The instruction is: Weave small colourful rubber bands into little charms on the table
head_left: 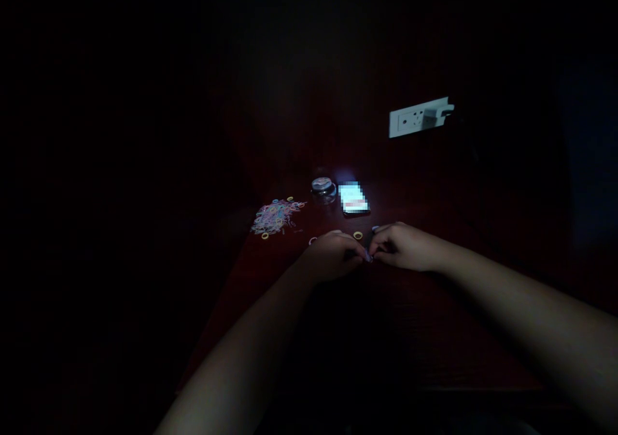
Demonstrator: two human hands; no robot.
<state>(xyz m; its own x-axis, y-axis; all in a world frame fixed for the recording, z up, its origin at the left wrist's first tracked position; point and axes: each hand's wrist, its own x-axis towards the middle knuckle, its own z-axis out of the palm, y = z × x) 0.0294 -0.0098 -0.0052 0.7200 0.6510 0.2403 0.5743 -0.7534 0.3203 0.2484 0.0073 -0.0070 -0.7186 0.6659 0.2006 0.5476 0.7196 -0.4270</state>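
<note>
In the head view, my left hand (333,256) and my right hand (404,247) meet above the table, each with its fingers pinched. Between the fingertips is a small purple elastic hair band (368,255), mostly covered and dim. A yellow hair band (358,235) lies just beyond the gap between my hands. Close to the right knuckles is another purple band (375,229), and a pale pink band (313,241) shows partly behind my left hand.
A loose heap of thin coloured elastic bands (276,217) lies at the table's left edge. Farther back stand a round lidded jar (322,187) and a phone with a lit screen (354,198). A socket panel (416,118) with a plug is on the wall. Surroundings are very dark.
</note>
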